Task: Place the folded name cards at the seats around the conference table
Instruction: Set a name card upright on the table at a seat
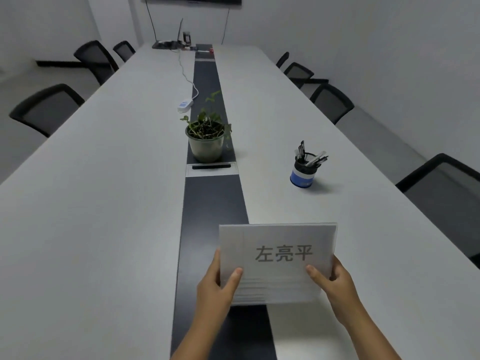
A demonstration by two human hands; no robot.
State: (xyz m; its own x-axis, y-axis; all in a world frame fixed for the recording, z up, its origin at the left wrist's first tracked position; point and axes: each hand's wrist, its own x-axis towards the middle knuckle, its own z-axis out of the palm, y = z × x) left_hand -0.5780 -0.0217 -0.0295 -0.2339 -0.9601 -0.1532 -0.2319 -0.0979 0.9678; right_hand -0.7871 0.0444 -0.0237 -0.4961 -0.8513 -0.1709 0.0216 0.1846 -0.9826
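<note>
We hold a stack of white folded paper name cards in both our hands, just above the near end of the long white conference table. Our left hand grips the left edge of the stack, with the thumb on top and the other fingers hidden under it. Our right hand grips the right edge the same way, thumb on top. The top card shows three big grey printed signs. Under it we can see the edges of more cards, one behind the other.

A dark grey strip runs down the middle of the table. The stack is over the right side of this strip. A green plant in a round grey pot stands on the strip, farther away. To the right of the plant is a blue and black round cup full of pens. Past the plant lies a white power strip with a white cord.

Black chairs with mesh backs stand along both long sides of the table. No card stands at any seat yet
</note>
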